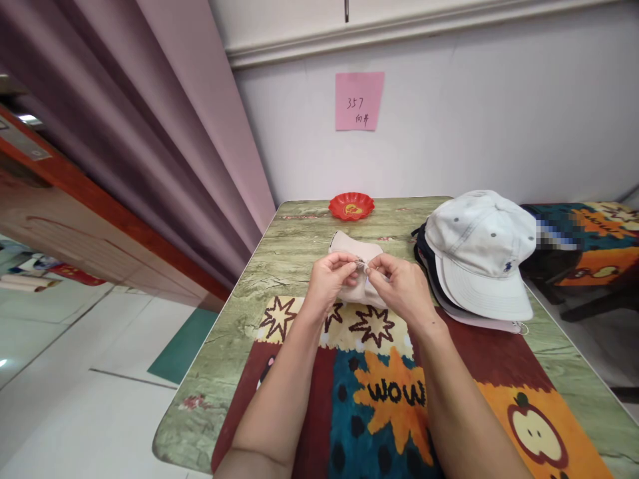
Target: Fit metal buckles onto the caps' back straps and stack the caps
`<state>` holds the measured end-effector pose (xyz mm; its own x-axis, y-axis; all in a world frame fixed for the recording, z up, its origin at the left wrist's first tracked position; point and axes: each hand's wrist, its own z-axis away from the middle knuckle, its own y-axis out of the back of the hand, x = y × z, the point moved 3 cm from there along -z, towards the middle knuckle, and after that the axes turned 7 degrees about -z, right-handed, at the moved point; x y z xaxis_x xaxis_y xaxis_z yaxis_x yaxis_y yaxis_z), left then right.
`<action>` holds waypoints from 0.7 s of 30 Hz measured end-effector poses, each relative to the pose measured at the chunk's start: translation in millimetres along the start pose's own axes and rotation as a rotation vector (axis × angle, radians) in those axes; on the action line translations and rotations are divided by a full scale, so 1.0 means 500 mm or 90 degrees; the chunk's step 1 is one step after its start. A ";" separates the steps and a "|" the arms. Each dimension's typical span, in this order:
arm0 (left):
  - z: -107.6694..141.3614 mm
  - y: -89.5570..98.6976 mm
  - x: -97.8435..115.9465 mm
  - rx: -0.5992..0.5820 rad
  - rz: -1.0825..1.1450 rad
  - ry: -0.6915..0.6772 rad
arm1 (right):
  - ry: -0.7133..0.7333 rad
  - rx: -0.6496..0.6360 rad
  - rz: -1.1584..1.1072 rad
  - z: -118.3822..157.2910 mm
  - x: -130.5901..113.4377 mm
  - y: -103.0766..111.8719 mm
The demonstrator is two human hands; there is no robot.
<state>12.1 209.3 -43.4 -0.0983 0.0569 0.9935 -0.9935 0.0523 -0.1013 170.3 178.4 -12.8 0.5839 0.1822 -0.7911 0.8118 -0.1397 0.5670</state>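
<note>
A beige cap (352, 249) is held up just above the table's middle. My left hand (329, 278) pinches its back edge from the left, and my right hand (402, 283) pinches the same spot from the right. The fingertips of both hands meet on a small metal buckle at the cap's strap. Most of the cap is hidden behind my hands.
A white cap (482, 249) tops a stack of caps at the right. A red plastic dish (351, 205) sits at the table's far edge. A colourful "WOW" cloth (394, 392) covers the near green table (279, 259). A pink note (358, 100) is stuck on the wall.
</note>
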 end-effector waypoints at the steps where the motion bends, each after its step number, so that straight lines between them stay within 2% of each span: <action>1: 0.000 0.001 0.000 0.005 -0.003 -0.003 | 0.001 0.000 -0.003 0.000 0.000 -0.001; 12: 0.000 -0.005 -0.007 0.002 -0.014 0.028 | 0.006 -0.003 -0.021 0.000 0.000 -0.007; 18: -0.002 -0.001 -0.004 -0.029 -0.055 -0.016 | 0.000 0.000 -0.013 -0.001 0.006 -0.009; 21: -0.001 0.002 0.000 -0.074 -0.123 -0.043 | 0.013 -0.015 0.000 -0.004 0.013 -0.007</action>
<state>11.0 210.0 -43.7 0.0852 -0.0324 0.9958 -0.9813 0.1703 0.0895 171.4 181.7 -19.3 0.5842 0.2027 -0.7859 0.8113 -0.1174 0.5728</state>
